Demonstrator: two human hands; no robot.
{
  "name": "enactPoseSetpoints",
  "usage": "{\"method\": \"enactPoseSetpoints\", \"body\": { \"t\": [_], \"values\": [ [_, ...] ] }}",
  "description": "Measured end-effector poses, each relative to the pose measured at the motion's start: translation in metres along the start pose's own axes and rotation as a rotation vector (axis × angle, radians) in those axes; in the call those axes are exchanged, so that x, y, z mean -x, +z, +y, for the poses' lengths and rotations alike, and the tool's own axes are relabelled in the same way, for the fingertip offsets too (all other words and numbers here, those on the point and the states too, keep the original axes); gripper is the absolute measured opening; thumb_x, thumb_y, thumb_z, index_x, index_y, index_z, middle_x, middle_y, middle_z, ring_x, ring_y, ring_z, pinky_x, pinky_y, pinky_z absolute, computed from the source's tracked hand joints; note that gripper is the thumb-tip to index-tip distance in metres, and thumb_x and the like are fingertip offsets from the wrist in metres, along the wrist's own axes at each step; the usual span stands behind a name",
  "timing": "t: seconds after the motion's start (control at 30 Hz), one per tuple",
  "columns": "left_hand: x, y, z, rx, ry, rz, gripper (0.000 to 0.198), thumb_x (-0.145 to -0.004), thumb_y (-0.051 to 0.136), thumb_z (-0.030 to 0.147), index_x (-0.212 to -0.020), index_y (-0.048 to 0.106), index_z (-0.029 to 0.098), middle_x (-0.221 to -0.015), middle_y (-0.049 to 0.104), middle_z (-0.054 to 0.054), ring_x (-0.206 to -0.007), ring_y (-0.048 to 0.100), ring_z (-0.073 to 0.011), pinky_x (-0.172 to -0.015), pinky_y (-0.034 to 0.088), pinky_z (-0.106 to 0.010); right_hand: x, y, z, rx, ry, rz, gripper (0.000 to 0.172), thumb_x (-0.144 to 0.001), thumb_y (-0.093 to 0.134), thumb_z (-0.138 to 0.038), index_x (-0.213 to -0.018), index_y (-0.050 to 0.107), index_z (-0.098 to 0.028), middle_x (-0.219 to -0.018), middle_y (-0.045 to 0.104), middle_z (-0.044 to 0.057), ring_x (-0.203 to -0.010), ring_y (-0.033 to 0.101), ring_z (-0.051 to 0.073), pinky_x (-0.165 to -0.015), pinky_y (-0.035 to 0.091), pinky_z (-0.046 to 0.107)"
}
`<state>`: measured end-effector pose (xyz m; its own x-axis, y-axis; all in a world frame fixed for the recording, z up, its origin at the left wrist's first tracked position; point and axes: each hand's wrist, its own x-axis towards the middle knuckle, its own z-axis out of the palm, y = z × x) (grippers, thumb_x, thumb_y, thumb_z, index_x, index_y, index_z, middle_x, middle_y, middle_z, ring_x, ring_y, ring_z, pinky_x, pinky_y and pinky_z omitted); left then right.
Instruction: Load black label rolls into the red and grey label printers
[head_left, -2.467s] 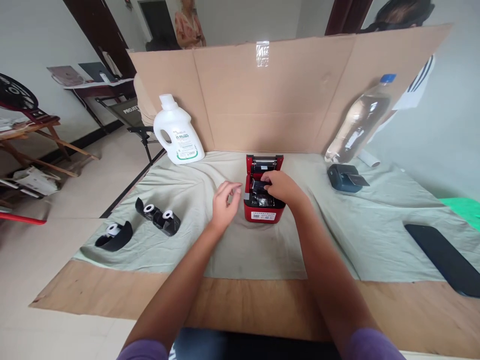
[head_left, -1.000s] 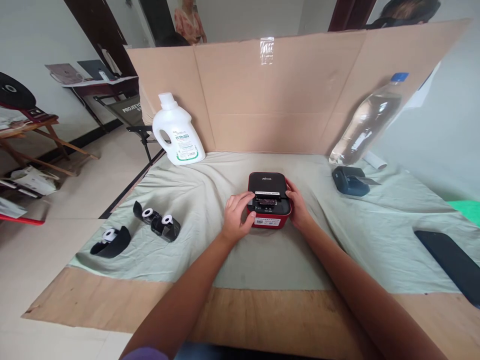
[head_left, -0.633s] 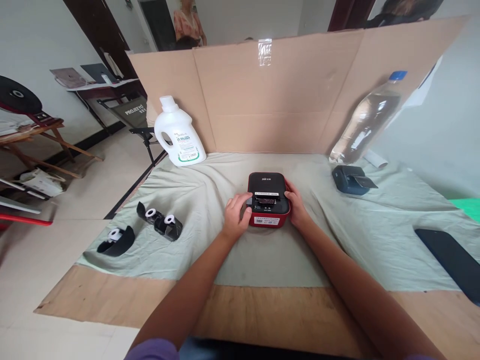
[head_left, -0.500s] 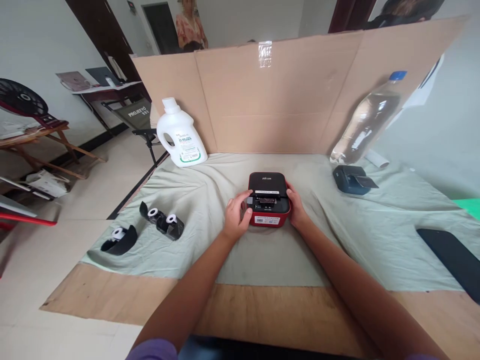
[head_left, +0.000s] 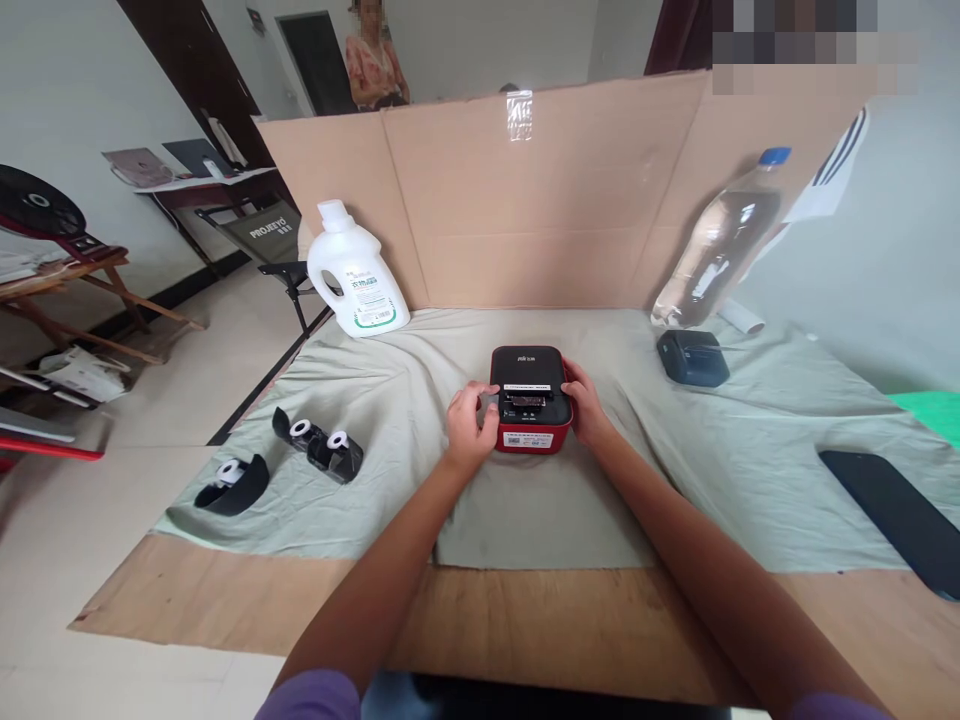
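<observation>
A red label printer [head_left: 529, 400] with a black top stands on the cloth in front of me. Its black lid [head_left: 527, 366] lies down, and a slot with a white strip runs across the top. My left hand [head_left: 472, 425] holds the printer's left side, index finger and thumb bent against its edge. On the opposite side my right hand [head_left: 587, 403] grips the casing, its far fingers hidden behind it. Off to the left, black open cases [head_left: 328, 447] with white rolls lie near another dark curved case [head_left: 232, 486] holding a roll.
A greenish cloth [head_left: 375, 400] covers the wooden table [head_left: 540, 620]. Behind stands a cardboard screen [head_left: 540, 220], with a detergent bottle [head_left: 358, 270] at left and a large clear bottle [head_left: 720, 245] at right. A dark blue device [head_left: 691, 358] and a phone [head_left: 892, 520] lie rightward. One person [head_left: 373, 65] stands beyond.
The pale grey piece at the printer's left edge no longer shows. The dark flap beside the blue device is gone from view. My hands stay on the printer; the view shifts slightly.
</observation>
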<state>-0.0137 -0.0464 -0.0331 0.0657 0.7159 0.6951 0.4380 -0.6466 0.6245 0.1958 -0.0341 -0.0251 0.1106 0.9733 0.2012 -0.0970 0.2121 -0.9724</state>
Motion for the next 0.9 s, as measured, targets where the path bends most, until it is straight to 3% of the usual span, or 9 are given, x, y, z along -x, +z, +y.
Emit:
{"method": "enactPoseSetpoints", "body": {
  "t": [0.27,0.5,0.77,0.9],
  "values": [
    [0.002,-0.003,0.004,0.005,0.027,-0.009,0.019,-0.094,0.044,0.028,-0.106,0.057,0.021,-0.108,0.071,-0.01,-0.073,0.058,-0.0187,-0.076,0.046,-0.037,0.002,-0.001,0.001,-0.071,-0.011,-0.004,0.06,-0.071,0.056,-0.035,-0.131,0.057,-0.024,-0.143,0.06,0.006,-0.129,0.057,0.026,-0.11,0.045,0.042],
    [0.005,0.001,0.004,0.052,0.067,0.027,0.02,-0.099,0.04,0.03,-0.106,0.056,0.021,-0.11,0.07,-0.012,-0.101,0.066,-0.0233,-0.087,0.049,-0.038,0.002,-0.003,0.008,-0.226,0.0,-0.023,0.057,-0.074,0.062,-0.034,-0.13,0.06,-0.028,-0.145,0.06,0.002,-0.138,0.05,0.028,-0.118,0.038,0.045],
    [0.006,0.001,0.004,0.115,0.05,0.0,0.034,-0.102,0.036,0.038,-0.122,0.055,0.019,-0.121,0.065,-0.014,-0.111,0.062,-0.0236,-0.091,0.05,-0.038,0.003,-0.003,0.012,-0.324,0.001,-0.058,0.056,-0.076,0.068,-0.041,-0.13,0.062,-0.031,-0.146,0.059,0.001,-0.139,0.05,0.029,-0.118,0.037,0.048],
    [0.002,-0.001,0.009,0.165,0.079,-0.025,0.037,-0.103,0.035,0.038,-0.127,0.056,0.019,-0.128,0.062,-0.014,-0.122,0.057,-0.0246,-0.104,0.046,-0.042,0.003,-0.003,0.012,-0.316,-0.007,-0.067,0.058,-0.078,0.067,-0.046,-0.133,0.061,-0.03,-0.147,0.059,0.001,-0.139,0.05,0.029,-0.117,0.039,0.047]
  ]
}}
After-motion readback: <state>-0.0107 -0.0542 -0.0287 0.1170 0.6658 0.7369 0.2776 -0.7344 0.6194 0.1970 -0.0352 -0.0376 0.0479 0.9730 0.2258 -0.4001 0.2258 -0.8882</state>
